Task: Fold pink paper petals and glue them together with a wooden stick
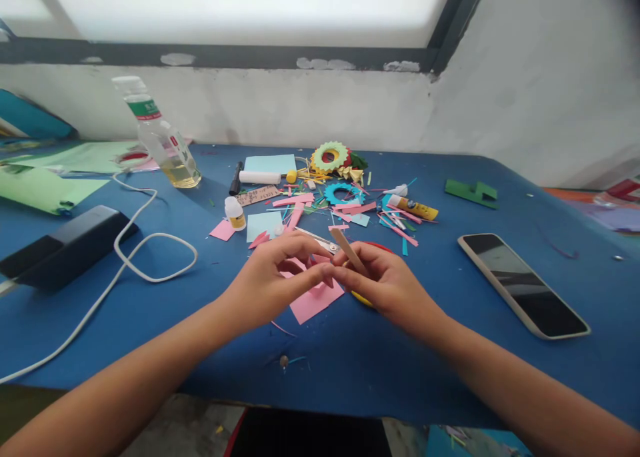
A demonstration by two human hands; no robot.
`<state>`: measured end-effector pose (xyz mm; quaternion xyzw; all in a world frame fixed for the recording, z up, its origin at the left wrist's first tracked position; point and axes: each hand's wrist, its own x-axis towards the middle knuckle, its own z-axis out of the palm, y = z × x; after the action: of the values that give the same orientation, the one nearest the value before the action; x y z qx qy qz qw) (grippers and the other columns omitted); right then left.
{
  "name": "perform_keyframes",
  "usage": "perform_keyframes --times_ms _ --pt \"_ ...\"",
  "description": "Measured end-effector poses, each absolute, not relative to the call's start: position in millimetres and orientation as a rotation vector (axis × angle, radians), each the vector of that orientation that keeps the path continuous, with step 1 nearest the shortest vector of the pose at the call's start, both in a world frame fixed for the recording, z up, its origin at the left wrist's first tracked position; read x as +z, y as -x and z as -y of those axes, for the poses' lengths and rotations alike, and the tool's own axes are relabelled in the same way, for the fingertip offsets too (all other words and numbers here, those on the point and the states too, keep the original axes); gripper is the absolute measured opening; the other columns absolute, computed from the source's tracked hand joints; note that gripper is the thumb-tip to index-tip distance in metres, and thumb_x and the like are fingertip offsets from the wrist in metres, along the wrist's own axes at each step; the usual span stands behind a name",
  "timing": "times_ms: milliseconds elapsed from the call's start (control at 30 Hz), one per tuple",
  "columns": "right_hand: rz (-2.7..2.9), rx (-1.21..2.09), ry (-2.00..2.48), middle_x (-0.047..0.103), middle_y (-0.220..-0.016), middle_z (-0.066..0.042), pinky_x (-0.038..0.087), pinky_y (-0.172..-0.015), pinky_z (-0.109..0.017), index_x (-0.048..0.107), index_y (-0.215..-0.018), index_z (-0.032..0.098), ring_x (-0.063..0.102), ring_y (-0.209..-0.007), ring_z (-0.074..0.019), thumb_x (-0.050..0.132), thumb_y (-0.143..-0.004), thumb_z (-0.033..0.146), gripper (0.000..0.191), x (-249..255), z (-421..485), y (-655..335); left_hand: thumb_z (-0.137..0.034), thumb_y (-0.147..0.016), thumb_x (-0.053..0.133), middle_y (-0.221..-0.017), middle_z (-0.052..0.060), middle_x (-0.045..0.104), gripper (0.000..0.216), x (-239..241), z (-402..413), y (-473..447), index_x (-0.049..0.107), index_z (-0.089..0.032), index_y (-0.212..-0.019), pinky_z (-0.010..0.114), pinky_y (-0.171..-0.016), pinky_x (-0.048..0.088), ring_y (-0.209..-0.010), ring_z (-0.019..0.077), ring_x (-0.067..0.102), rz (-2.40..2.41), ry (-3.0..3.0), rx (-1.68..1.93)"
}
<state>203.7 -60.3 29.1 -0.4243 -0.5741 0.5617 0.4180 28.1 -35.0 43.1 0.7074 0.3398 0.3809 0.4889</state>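
Observation:
My left hand (273,277) and my right hand (383,280) meet over the middle of the blue table (150,310), fingertips touching. Together they pinch a small pink paper piece (320,262). My right hand also grips a flat wooden stick (349,249) that points up and left. A larger pink paper sheet (315,298) lies flat under the fingers. Scissors (320,240) lie just beyond the hands, partly hidden. A red and yellow object peeks out under my right hand.
A phone (523,284) lies at the right. A black box (65,244) with a white cable (145,244) sits at the left. Behind stand a plastic bottle (160,140), a small glue bottle (234,212), a glue tube (414,207), paper rings (330,156) and several paper scraps.

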Motion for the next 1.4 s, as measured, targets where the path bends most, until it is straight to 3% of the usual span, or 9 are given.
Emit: perform_keyframes --times_ms 167,300,400,533,633,800,1067,1233,1400 --pt "1.519 1.0 1.108 0.052 -0.064 0.007 0.032 -0.043 -0.019 0.057 -0.08 0.022 0.039 -0.05 -0.0055 0.074 -0.068 0.026 0.021 20 63 -201 -0.021 -0.071 0.07 -0.062 -0.003 0.063 0.014 42 33 -31 0.063 -0.015 -0.081 0.015 -0.053 0.052 -0.055 0.0075 0.061 -0.866 -1.465 0.872" --pt "1.572 0.779 1.113 0.058 -0.071 0.004 0.037 -0.047 -0.021 0.057 -0.083 0.021 0.047 -0.054 -0.0073 0.07 -0.073 0.029 0.018 13 65 -199 -0.021 -0.068 0.072 -0.073 0.0 0.069 0.018 42 34 -33 0.062 -0.014 -0.081 0.017 -0.053 0.054 -0.059 0.0094 0.064 -0.823 -1.413 0.911" --pt "1.55 0.782 1.111 0.061 -0.072 0.002 0.039 -0.048 -0.022 0.057 -0.085 0.021 0.05 -0.055 -0.0082 0.065 -0.077 0.032 0.016 15 65 -199 -0.02 -0.068 0.073 -0.073 0.0 0.069 0.019 41 37 -34 0.064 -0.015 -0.084 0.018 -0.055 0.055 -0.059 0.0095 0.063 -0.79 -1.485 0.956" --pt "1.529 0.748 1.117 0.06 -0.07 0.002 0.037 -0.045 -0.023 0.058 -0.085 0.021 0.048 -0.053 -0.0084 0.064 -0.079 0.032 0.014 20 64 -199 -0.015 -0.075 0.067 -0.085 0.002 0.069 0.013 38 40 -32 0.066 -0.018 -0.087 0.017 -0.057 0.055 -0.073 0.0115 0.065 -0.803 -1.812 1.109" --pt "1.543 0.681 1.065 0.061 -0.076 0.001 0.038 -0.048 -0.024 0.059 -0.083 0.022 0.051 -0.06 -0.0096 0.063 -0.08 0.029 0.009 21 66 -199 -0.01 -0.076 0.065 -0.091 0.002 0.07 0.021 35 42 -30 0.065 -0.021 -0.094 0.017 -0.059 0.055 -0.076 0.0111 0.066 -0.729 -2.031 1.251" --pt "1.569 0.605 0.938 0.063 -0.083 0.001 0.041 -0.052 -0.023 0.06 -0.086 0.026 0.056 -0.074 -0.0111 0.061 -0.082 0.018 0.008 21 72 -200 -0.003 -0.074 0.065 -0.083 0.0 0.07 0.031 33 43 -27 0.061 -0.022 -0.099 0.019 -0.065 0.054 -0.073 0.0093 0.064 -0.589 -2.256 1.365" --pt "1.654 0.628 0.928 0.066 -0.09 -0.001 0.046 -0.051 -0.023 0.066 -0.093 0.027 0.058 -0.068 -0.0109 0.061 -0.082 0.021 0.014 23 71 -203 -0.005 -0.075 0.065 -0.081 -0.001 0.07 0.034 30 45 -26 0.061 -0.024 -0.103 0.02 -0.064 0.055 -0.07 0.0093 0.065 -0.601 -2.196 1.401" --pt "1.665 0.622 0.965 0.068 -0.088 0.0 0.049 -0.061 -0.025 0.067 -0.093 0.027 0.061 -0.08 -0.0136 0.06 -0.083 0.022 0.013 25 73 -204 -0.007 -0.074 0.067 -0.081 -0.001 0.07 0.03 33 46 -29 0.062 -0.023 -0.099 0.019 -0.058 0.056 -0.069 0.01 0.064 -0.657 -2.05 1.388" --pt "1.589 0.675 1.041 0.068 -0.08 0.001 0.043 -0.049 -0.023 0.067 -0.087 0.026 0.059 -0.065 -0.0109 0.06 -0.082 0.025 0.009 31 74 -202 -0.008 -0.075 0.066 -0.079 0.0 0.069 0.024 37 46 -31 0.064 -0.021 -0.095 0.016 -0.054 0.054 -0.068 0.0095 0.063 -0.688 -1.963 1.373"
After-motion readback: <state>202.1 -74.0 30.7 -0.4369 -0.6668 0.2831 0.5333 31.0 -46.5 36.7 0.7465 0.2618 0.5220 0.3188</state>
